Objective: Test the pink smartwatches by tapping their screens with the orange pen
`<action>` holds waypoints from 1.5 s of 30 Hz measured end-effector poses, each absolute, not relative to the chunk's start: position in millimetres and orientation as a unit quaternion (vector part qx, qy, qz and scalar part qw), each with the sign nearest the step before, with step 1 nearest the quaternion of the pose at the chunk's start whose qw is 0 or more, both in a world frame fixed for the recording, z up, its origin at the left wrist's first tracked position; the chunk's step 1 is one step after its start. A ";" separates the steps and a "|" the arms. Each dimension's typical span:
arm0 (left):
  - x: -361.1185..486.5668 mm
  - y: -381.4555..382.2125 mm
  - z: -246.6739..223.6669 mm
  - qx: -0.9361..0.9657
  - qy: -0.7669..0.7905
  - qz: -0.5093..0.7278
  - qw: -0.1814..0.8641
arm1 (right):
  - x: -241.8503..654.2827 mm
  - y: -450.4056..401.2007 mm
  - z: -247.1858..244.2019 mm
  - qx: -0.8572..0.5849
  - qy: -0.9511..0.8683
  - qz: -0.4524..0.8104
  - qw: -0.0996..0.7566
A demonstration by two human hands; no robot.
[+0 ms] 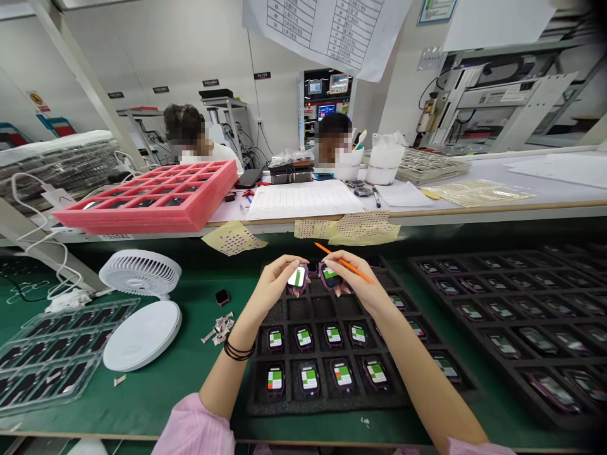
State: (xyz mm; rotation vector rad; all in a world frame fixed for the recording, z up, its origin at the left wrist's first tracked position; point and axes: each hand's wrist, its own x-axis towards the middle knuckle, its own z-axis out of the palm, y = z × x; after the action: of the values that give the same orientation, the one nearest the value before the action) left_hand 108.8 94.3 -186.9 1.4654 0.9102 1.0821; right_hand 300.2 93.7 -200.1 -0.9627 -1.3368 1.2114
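My left hand grips a purple-rimmed rounded-square watch, fingers covering its edges; my right hand grips its purple-rimmed twin and a slim orange stick. Below them, my forearm hides part of a black foam tray.

A tray of watches is lying front centre, a second tray to its right. Strips are lying left, a loose watch behind them; farther left a fan is standing, then a third tray. Behind, a shelf is holding foam at left, a sheet midway, a tub to its right.
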 end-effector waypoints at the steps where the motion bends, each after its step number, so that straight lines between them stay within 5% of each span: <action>1: 108.8 94.2 -186.9 0.614 0.381 0.453 0.522 | 300.3 93.8 -200.4 -0.400 -0.560 0.505 0.521; 45: 106.6 98.1 -188.0 0.624 0.392 0.455 0.500 | 304.0 94.1 -205.6 -0.358 -0.612 0.498 0.499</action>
State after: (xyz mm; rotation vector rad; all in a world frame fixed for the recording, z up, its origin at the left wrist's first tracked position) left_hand 106.6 98.1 -188.0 1.5080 0.9472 1.1012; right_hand 304.0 94.1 -205.6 -0.8671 -1.4817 1.2051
